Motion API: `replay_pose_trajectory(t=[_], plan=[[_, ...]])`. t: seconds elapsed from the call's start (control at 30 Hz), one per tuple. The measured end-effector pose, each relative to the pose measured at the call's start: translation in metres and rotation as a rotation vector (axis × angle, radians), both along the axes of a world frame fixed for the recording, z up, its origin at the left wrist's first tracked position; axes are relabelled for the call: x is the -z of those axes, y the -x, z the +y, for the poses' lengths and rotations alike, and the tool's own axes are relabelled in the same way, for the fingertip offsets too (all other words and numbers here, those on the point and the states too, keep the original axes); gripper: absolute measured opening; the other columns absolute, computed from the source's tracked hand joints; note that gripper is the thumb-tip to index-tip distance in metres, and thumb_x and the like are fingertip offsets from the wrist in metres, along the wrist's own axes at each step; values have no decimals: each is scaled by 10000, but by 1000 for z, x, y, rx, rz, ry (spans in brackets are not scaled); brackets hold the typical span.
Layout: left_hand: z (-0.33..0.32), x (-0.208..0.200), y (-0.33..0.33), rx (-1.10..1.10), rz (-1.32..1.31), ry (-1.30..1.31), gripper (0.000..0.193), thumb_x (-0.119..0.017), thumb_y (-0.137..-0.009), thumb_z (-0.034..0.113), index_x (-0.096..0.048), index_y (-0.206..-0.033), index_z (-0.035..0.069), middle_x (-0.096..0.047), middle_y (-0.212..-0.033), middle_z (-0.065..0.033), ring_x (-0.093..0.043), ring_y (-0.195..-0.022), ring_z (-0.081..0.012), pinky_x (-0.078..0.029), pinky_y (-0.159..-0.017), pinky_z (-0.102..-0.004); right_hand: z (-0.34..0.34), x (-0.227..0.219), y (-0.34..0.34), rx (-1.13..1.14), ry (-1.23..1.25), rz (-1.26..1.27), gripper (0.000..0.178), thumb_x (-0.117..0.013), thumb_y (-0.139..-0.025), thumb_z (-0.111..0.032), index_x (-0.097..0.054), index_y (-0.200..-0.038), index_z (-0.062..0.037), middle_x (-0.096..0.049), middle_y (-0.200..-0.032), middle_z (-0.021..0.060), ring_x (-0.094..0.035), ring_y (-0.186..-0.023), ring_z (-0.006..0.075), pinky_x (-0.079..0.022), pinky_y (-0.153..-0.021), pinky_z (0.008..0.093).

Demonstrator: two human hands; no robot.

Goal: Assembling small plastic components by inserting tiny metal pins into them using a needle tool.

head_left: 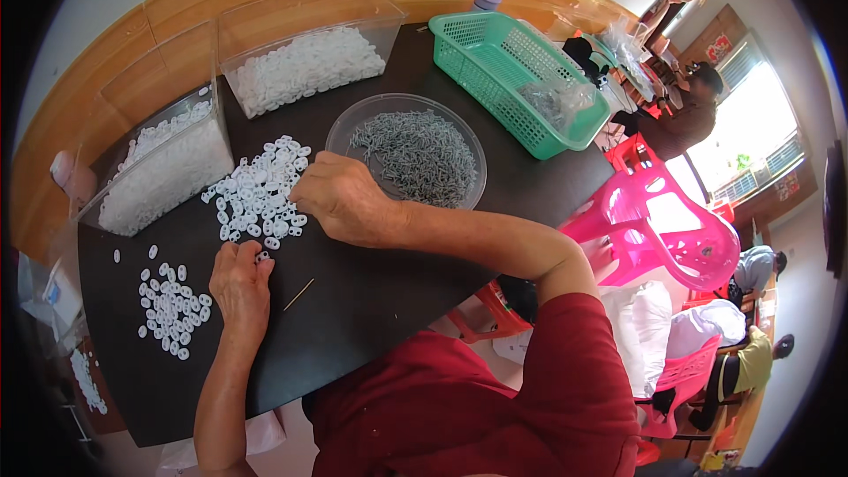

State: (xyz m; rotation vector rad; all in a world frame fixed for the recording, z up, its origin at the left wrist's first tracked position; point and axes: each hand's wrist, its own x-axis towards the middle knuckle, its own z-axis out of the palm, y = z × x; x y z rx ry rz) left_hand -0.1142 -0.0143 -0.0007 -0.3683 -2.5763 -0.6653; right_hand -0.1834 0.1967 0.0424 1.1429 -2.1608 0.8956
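My left hand (pixel 240 290) is closed at the near edge of a loose pile of small white oval plastic pieces with two holes (pixel 256 187). One such white piece (pixel 262 256) shows at its fingertips. Over the right side of that pile, my right hand (pixel 346 199) has its fingers drawn together; what they pinch, if anything, is hidden. Just beyond the right hand lies a round clear tray (pixel 478 168) heaped with grey screws (pixel 415 155). A second group of white oval pieces (pixel 172 309) lies spread to the left of my left hand.
Two clear bins (pixel 309 13) (pixel 155 155) of white pieces stand at the back and left. A green basket (pixel 459 31) holding a plastic bag sits at the far right. A thin yellowish stick (pixel 299 294) lies near me. Pink chairs (pixel 658 221) and other people are to the right.
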Motion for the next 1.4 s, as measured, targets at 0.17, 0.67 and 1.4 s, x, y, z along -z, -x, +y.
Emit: replay_pose_trajectory(t=[0.17, 0.67, 1.4], plan=[[-3, -1, -3, 4, -43, -83, 255, -718, -658, -30, -609, -886, 7, -515, -745, -96, -549, -671, -245, -442, -596, -354, 4, 5, -12, 5, -46, -66, 58, -659, -725, -18, -624, -765, -41, -575, -710, 83, -549, -722, 282, -451, -624, 382], [-12, -3, -3, 8, -201, -198, 172, -668, -723, -6, -622, -887, 23, -571, -762, -105, -595, -730, -257, -464, -652, -356, 11, 1, -25, -51, -15, -279, 84, -663, -748, -2, -653, -831, 2, -647, -790, 106, -596, -742, 272, -467, -672, 353], [-15, -4, -9, 28, -165, -119, 212, -620, -746, -11, -645, -944, 64, -531, -762, -96, -559, -761, -279, -451, -672, -391, -37, 26, -30, -77, -250, -281, 120, -679, -708, -46, -657, -827, -39, -610, -755, 93, -573, -767, 277, -469, -685, 385]])
